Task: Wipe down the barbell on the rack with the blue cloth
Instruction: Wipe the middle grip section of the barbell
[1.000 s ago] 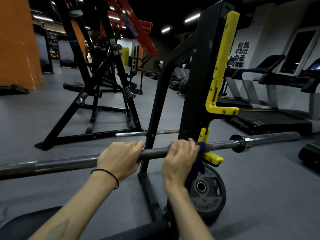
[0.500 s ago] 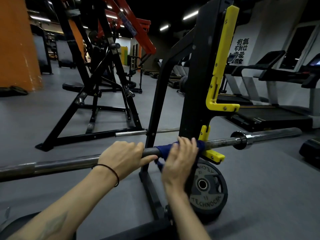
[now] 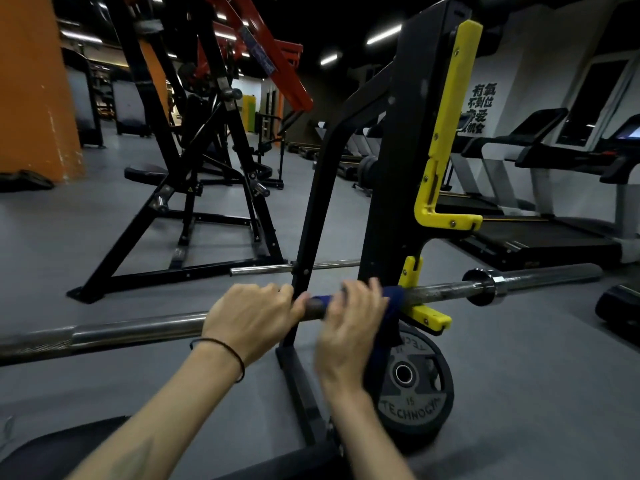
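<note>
The barbell (image 3: 138, 329) lies across the near scene from left to right, resting on the lower yellow hook (image 3: 427, 315) of the black rack (image 3: 398, 168); it is long, stiff steel and, by the look of it, heavy enough to stay put under rubbing — no need to lift it. The left hand (image 3: 251, 318) curls over the bare shaft just left of the rack post, fingers wrapped round it, which should stop the bar rolling. The right hand (image 3: 349, 323) wraps the blue cloth (image 3: 393, 296) round the shaft just beside the hook; the cloth is soft and thin, so it moulds to the bar — squeeze it and slide along. A weight plate (image 3: 415, 379) leans below.
</note>
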### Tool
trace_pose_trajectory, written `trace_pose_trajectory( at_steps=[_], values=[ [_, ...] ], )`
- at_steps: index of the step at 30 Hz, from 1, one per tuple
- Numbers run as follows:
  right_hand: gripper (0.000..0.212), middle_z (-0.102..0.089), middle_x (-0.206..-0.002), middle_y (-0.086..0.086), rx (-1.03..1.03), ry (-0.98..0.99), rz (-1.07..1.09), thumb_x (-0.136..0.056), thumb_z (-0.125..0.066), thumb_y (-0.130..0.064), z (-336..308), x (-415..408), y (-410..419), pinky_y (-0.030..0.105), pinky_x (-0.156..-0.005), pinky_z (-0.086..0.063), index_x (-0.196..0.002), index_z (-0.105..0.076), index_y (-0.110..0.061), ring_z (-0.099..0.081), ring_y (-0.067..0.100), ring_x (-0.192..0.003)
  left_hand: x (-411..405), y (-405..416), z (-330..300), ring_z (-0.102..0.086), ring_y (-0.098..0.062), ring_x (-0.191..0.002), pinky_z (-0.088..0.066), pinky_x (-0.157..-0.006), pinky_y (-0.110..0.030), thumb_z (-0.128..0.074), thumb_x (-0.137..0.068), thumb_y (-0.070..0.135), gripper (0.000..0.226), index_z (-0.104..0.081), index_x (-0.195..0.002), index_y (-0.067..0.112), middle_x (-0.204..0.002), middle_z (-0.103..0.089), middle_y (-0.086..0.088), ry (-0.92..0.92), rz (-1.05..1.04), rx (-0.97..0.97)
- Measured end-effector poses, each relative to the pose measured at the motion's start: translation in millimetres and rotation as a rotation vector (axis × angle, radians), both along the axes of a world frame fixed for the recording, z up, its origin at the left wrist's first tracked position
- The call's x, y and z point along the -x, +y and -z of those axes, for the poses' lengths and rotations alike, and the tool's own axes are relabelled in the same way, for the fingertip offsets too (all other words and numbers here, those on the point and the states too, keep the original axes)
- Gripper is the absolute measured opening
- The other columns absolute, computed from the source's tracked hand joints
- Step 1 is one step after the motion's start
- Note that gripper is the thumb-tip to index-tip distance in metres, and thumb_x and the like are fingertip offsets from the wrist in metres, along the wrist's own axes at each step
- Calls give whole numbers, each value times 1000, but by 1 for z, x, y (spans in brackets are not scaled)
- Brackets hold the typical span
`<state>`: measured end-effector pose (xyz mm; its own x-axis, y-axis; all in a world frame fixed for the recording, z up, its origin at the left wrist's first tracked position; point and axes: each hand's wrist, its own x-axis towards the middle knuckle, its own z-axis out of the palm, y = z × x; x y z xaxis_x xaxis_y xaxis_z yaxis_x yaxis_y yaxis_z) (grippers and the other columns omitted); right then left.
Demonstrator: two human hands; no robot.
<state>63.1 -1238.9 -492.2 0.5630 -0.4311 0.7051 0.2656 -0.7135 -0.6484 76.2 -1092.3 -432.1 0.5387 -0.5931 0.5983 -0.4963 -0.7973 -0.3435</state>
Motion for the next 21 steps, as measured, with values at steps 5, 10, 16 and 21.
trace_pose_trajectory(
  at_steps=[5, 10, 16, 21],
  values=[
    [55, -50, -152, 4, 559, -4, -176, -110, -24, -45, 9, 9, -35, 42, -128, -14, -147, -50, -14, -32, 18, -151, -1, -6, 9, -56, -30, -61, -37, -51, -37, -28, -106, 32, 41, -55, -79, 18, -72, -57, -7, -132, -128, 109],
    [65, -41, -160, 1, -16, 33, 80, -108, -18, -52, 5, -7, -54, 51, -127, -12, -148, -50, -12, -14, 9, -156, -3, -8, 11, -49, -30, -69, -37, -60, -42, -39, -103, 34, 33, -52, -79, 15, -77, -52, -9, -231, -147, 143],
    [61, -33, -165, 1, 424, 10, -181, -110, -25, -50, 16, 18, -21, 41, -129, -5, -157, -35, -13, -14, 18, -158, 0, -9, 7, -50, -32, -74, -43, -70, -46, -36, -105, 40, 38, -53, -82, 14, -81, -53, -10, -213, -133, 136],
    [64, -37, -163, 1, 186, 50, 25, -108, -21, -51, 5, -5, -91, 47, -128, -11, -153, -43, -12, -14, 11, -157, 1, -8, 6, -54, -33, -85, -44, -76, -47, -29, -106, 42, 45, -58, -91, 10, -92, -57, -12, -168, -156, 119]
  ],
)
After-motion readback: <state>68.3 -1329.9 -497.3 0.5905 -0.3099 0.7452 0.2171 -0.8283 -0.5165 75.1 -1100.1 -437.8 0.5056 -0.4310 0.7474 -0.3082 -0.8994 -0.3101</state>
